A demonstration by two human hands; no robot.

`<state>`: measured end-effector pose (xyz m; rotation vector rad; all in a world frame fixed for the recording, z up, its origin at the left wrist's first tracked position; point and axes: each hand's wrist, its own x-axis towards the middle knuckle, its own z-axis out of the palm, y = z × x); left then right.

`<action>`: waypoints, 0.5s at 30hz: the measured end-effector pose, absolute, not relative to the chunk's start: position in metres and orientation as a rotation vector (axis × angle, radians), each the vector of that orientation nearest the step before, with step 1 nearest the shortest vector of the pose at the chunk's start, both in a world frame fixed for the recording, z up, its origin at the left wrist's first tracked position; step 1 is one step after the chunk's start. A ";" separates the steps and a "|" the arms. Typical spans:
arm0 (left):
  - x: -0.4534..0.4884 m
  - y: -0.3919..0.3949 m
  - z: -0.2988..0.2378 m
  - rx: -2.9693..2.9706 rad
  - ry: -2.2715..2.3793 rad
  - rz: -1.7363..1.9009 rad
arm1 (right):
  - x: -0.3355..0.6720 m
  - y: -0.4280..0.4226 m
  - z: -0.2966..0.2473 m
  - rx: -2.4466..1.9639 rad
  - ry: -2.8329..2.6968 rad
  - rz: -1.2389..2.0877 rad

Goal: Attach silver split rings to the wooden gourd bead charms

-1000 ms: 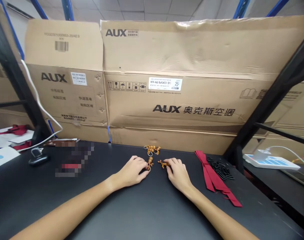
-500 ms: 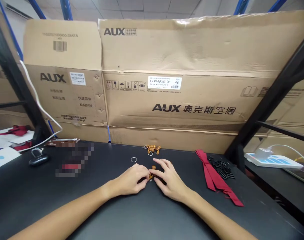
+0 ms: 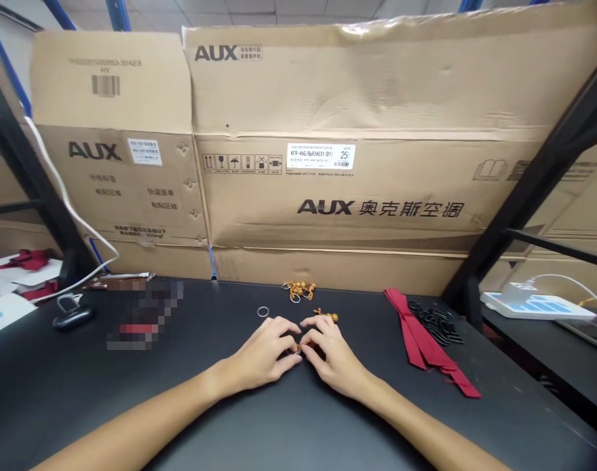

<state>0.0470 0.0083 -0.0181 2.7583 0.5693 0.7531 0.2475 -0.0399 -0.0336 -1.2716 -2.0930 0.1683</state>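
Right hand: fingers swung in toward left hand since half a second ago; beaded charm now shows clear beyond them.
Orange ringed piece: between both hands, over surface.
Left fingers: look clamped on it.
Right fingers: at it, grip can't be told.
Two-hand step: apparently working that piece; calls for steady left pinch.
Axis: piece's hidden; charm's left-right, fat end rightward.

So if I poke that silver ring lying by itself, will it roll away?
Probably not: the silver ring lies flat, so it would likely slide. It looks thin, so probably light, and its metallic look suggests it's stiff.
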 end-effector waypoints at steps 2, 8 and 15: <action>0.048 0.008 -0.019 2.759 0.564 0.758 | 0.248 -0.041 -0.032 -1.272 -2.088 0.176; 0.044 0.013 -0.023 2.590 0.642 0.815 | 0.257 -0.040 -0.032 -1.271 -2.186 0.145; 0.044 0.013 -0.023 2.581 0.677 0.829 | 0.258 -0.037 -0.035 -1.286 -2.126 0.124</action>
